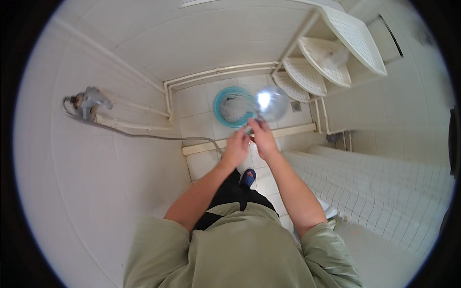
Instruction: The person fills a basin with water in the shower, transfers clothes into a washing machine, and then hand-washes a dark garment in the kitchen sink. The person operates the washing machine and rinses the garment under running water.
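My left hand (pixel 236 147) is closed around a shower handset (pixel 248 130), with a flexible metal hose (pixel 162 137) running to it from the left. Streaks of water cross a turquoise plastic basin (pixel 216 112) on the tiled floor. Something dark and some whitish contents show inside the basin, blurred by the spray. My right hand (pixel 264 140), close beside the left, grips the near edge of a shiny round bowl or lid (pixel 272 106). Motion blurs this silvery piece, and it reflects a bright light. Fingers hide part of the handset.
A wall-mounted mixer tap (pixel 92 102) feeds the hose at left. A low raised sill (pixel 293 130) crosses the floor before my slippered foot (pixel 248 177). White corner shelves (pixel 306 77) stand at right, above a floor drain (pixel 296 106). A checked shower curtain (pixel 360 187) hangs at right.
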{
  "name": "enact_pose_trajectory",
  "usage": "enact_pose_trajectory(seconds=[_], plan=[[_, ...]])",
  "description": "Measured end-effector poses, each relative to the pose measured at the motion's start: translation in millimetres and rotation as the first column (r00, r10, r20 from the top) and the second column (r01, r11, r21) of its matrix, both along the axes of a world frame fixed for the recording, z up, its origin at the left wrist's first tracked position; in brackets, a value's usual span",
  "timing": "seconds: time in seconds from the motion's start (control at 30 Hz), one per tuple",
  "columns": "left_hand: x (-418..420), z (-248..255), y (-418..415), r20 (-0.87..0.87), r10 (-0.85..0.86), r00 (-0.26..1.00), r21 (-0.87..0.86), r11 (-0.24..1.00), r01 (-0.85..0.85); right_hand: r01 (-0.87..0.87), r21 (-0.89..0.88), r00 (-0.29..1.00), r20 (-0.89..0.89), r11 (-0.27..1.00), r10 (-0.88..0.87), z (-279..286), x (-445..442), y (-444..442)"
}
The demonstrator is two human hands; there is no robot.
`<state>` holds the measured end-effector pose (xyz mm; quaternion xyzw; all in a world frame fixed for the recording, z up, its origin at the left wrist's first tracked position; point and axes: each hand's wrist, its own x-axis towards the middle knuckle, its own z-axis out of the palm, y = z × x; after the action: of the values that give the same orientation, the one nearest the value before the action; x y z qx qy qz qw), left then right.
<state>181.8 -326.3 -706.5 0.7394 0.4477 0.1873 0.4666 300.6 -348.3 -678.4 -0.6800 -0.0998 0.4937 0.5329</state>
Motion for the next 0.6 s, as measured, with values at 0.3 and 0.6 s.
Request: enact_pose_trajectory(seconds=[0.3,0.6], plan=[[-75.6,30.4,42.9,-0.068,0.235,0.97,0.28,0.937,-0.207,0.105,-0.005,0.994,0.011,0.994,-0.105,-23.1,14.4,43.1],[-253.9,131.8,157.5,0.33,0.699,0.634,0.155,0.623,-0.767,-0.031,-0.076,0.999,-0.021,0.997,0.029,-22.1,39.0,57.9]])
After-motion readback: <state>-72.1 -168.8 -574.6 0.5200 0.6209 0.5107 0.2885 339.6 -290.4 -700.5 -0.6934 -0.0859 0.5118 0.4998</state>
